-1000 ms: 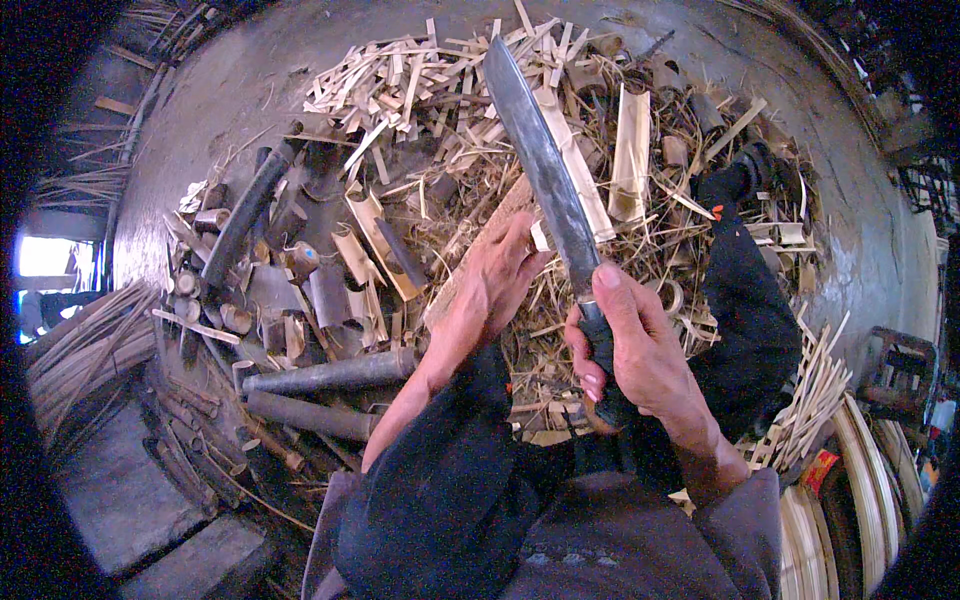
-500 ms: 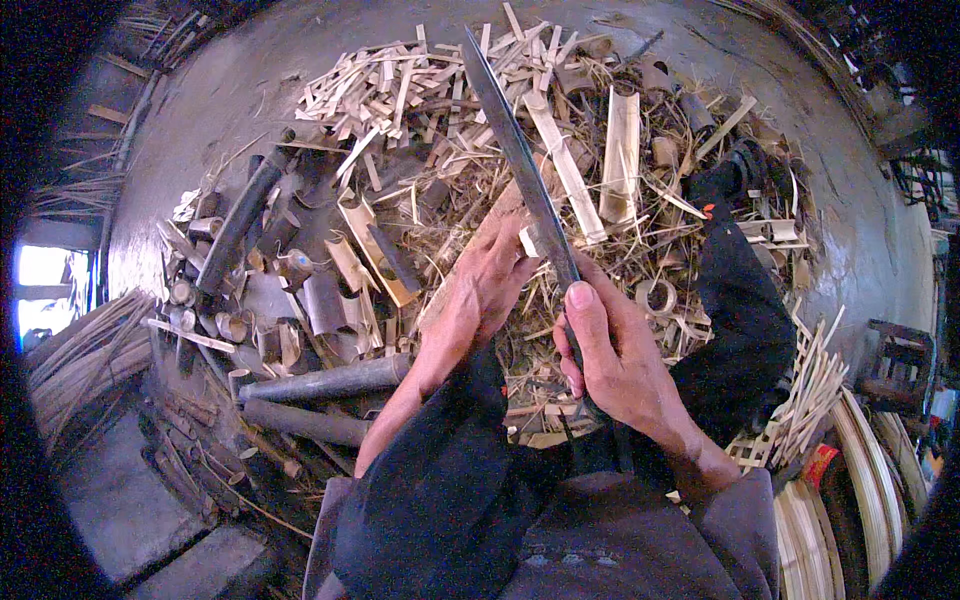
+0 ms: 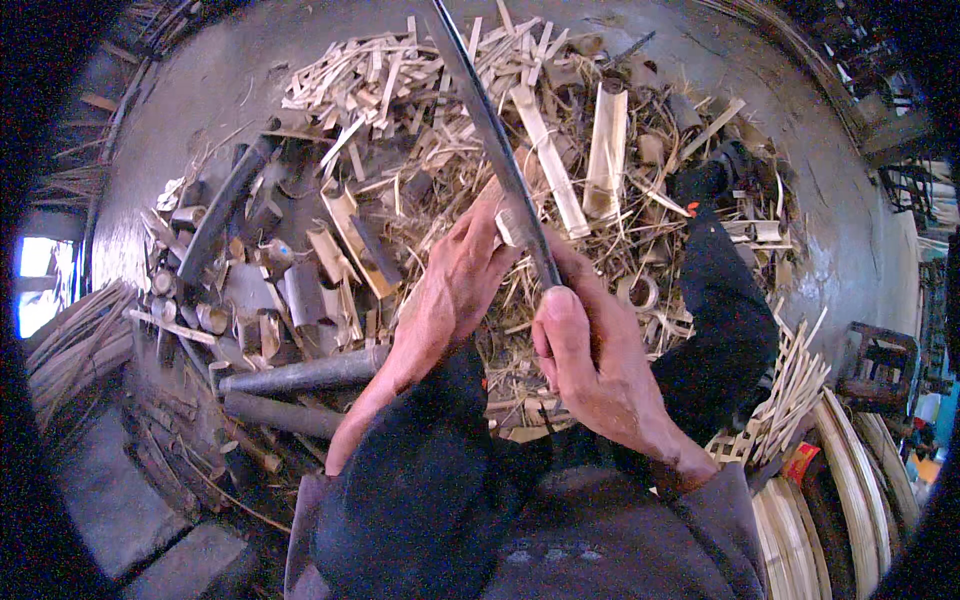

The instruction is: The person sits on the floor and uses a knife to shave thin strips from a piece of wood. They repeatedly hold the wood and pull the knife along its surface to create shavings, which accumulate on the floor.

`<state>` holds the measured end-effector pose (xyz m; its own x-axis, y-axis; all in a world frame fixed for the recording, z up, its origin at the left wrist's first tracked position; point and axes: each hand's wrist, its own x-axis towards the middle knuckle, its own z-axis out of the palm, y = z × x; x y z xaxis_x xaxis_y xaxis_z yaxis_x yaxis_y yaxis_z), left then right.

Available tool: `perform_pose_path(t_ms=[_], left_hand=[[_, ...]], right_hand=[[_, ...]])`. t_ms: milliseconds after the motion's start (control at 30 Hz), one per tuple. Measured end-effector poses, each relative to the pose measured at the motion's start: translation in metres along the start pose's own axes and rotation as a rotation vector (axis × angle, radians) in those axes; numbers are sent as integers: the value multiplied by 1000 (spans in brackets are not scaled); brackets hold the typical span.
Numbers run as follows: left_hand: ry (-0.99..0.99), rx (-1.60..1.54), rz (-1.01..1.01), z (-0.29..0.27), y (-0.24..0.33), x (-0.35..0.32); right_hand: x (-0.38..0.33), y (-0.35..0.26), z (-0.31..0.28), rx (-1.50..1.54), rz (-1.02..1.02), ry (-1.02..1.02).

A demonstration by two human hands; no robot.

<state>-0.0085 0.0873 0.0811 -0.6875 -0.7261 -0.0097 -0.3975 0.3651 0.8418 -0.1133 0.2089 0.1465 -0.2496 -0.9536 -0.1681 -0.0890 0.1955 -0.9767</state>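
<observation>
My right hand (image 3: 600,350) grips the lower end of a long knife (image 3: 495,150), its thumb lying along the top. The dark, narrow blade slants up and to the left, reaching the upper edge of the view. Beside the blade, my left hand (image 3: 455,275) is closed around a small pale piece of bamboo (image 3: 507,228). One cut end of that piece shows between the fingers and the blade; the fingers hide the rest. Whether blade and bamboo touch, I cannot tell.
Beyond my hands lies a heap of short pale bamboo strips (image 3: 370,80). Split bamboo (image 3: 606,150) and shavings spread over the floor. Dark bamboo poles (image 3: 305,372) lie at left. A bundle of thin strips (image 3: 795,385) and long bent slats (image 3: 790,535) stand at right.
Both hands, with the knife and bamboo piece, look slightly larger and further left. The blade tip has risen to the picture's upper edge. The whole scene has shifted a little left.
</observation>
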Motion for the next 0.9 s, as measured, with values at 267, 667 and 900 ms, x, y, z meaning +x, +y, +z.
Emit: perform_pose_path(t_ms=[267,667,900], left_hand=[[100,-150,132,7,-37,-19],[514,303,-99,-8,-14,-42],[577,237,-291,-51,-32,-47]], right_hand=[[0,7,12,36,31,15],[20,111,47,-291,-57,39],[0,293,39,-357,482,10]])
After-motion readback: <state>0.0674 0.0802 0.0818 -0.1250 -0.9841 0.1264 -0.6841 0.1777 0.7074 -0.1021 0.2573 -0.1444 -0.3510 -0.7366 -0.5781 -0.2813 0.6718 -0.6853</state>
